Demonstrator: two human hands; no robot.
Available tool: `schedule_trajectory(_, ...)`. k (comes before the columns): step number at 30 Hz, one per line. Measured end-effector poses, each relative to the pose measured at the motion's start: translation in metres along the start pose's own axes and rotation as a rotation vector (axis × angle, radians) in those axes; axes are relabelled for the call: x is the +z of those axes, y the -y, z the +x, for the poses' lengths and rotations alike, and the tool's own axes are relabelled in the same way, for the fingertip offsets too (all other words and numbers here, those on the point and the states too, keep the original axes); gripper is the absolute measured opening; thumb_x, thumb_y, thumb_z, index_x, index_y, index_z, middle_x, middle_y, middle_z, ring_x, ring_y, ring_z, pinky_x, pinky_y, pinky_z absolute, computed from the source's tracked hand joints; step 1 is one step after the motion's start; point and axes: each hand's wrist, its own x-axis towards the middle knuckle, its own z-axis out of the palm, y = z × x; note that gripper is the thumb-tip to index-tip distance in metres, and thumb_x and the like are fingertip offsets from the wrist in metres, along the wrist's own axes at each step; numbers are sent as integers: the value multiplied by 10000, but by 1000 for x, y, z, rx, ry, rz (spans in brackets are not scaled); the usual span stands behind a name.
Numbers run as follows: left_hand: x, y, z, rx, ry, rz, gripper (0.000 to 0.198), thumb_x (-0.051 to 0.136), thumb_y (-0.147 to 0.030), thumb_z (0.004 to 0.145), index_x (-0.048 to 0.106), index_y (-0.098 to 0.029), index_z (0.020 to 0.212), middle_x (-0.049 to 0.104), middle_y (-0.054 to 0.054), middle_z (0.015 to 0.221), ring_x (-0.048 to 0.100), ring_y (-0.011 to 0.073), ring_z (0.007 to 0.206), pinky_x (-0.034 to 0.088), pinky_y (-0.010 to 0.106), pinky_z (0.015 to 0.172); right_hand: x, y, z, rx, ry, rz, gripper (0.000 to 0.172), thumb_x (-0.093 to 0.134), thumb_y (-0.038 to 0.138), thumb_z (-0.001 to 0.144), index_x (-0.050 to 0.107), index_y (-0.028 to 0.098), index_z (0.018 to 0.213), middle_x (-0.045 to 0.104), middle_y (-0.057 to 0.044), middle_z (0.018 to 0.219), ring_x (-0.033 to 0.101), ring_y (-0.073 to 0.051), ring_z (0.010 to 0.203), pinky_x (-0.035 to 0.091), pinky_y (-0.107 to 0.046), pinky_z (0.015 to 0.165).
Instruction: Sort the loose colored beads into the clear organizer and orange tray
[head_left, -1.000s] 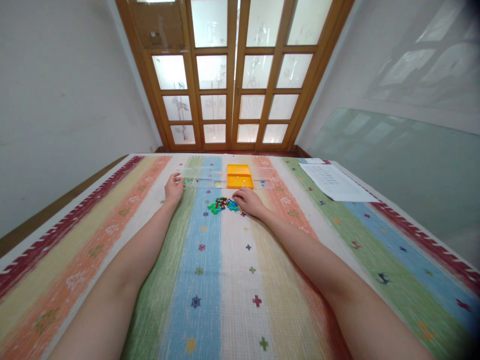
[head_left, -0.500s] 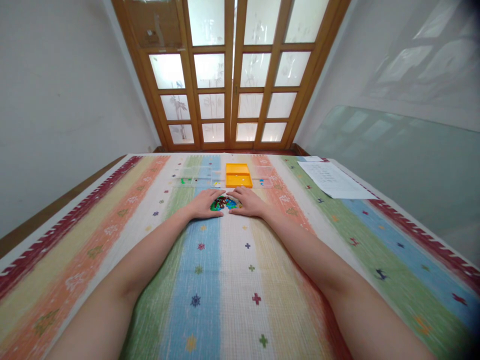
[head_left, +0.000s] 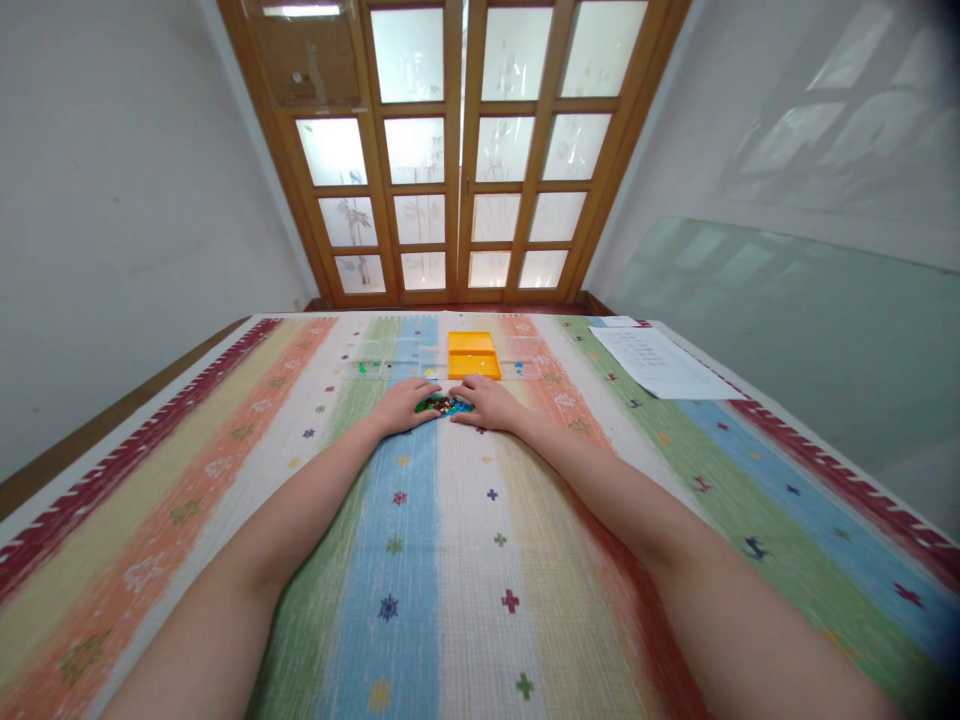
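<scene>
A small heap of coloured beads (head_left: pixel 444 404), green, blue and dark red, lies on the striped cloth far out in front of me. My left hand (head_left: pixel 405 405) lies flat against the heap's left side, fingers stretched out. My right hand (head_left: pixel 487 402) lies flat against its right side, fingers also extended. The two hands cup the heap between them and nearly touch at the fingertips. Just behind them stands a clear compartment box (head_left: pixel 375 366) with a few beads in it and an orange tray (head_left: pixel 473 355) set in its middle.
The striped cloth (head_left: pixel 450 560) covers the whole table. A printed sheet of paper (head_left: pixel 660 362) lies at the far right. Wooden glass-paned doors (head_left: pixel 457 150) stand behind the table. A glass panel (head_left: pixel 810 330) leans on the right wall.
My left hand left the clear box's left end and came right to the heap. Both hands closed in on the beads, and the heap is now narrower between them.
</scene>
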Motion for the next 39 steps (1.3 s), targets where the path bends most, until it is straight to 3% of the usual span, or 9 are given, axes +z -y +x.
schedule_trajectory(8, 0, -4, -1, -30, -28, 6, 614, 713, -588, 874, 618, -261, 1385, 617, 120, 1374, 561, 318, 1277, 432, 475, 1118, 4, -6, 4, 19, 3, 18, 488, 726, 561, 918, 687, 255, 1297, 639, -100, 1130, 574, -268, 1057, 447, -365, 934)
schedule_trajectory(14, 4, -5, 1, -78, -50, 21, 543, 655, -557, 925, 628, -250, 1373, 636, 123, 1332, 571, 323, 1253, 438, 477, 1103, 3, -6, 1, 1, -4, 22, 510, 722, 555, 926, 667, 250, 1330, 644, -108, 1150, 585, -274, 1081, 457, -370, 945)
schedule_trajectory(18, 2, 2, -1, -47, -25, -8, 556, 639, -562, 938, 617, -257, 1402, 626, 122, 1369, 568, 313, 1272, 429, 468, 1118, 2, -6, -2, 36, -3, 37, 453, 700, 489, 960, 667, 240, 1336, 648, -113, 1172, 590, -270, 1100, 460, -371, 954)
schedule_trajectory(24, -10, 20, -13, -9, 5, -80, 658, 688, -605, 894, 596, -256, 1444, 601, 130, 1428, 556, 312, 1319, 417, 456, 1147, -1, -1, -10, 58, -26, 82, 514, 734, 457, 938, 632, 253, 1398, 651, -119, 1226, 587, -285, 1151, 464, -407, 992)
schedule_trajectory(31, -12, 30, -16, -31, -15, -99, 572, 686, -568, 906, 645, -252, 1381, 636, 118, 1368, 590, 295, 1264, 445, 443, 1116, -8, 21, -7, -60, -86, 133, 247, 684, 330, 973, 754, 283, 1206, 671, -98, 1210, 597, -269, 1130, 463, -413, 1001)
schedule_trajectory(39, -8, 28, -14, -21, -57, -111, 462, 655, -505, 939, 682, -244, 1318, 673, 104, 1285, 620, 283, 1204, 477, 440, 1081, 2, 32, -4, -187, -124, 68, 179, 703, 278, 956, 773, 250, 1118, 676, -104, 1183, 607, -264, 1103, 478, -428, 994)
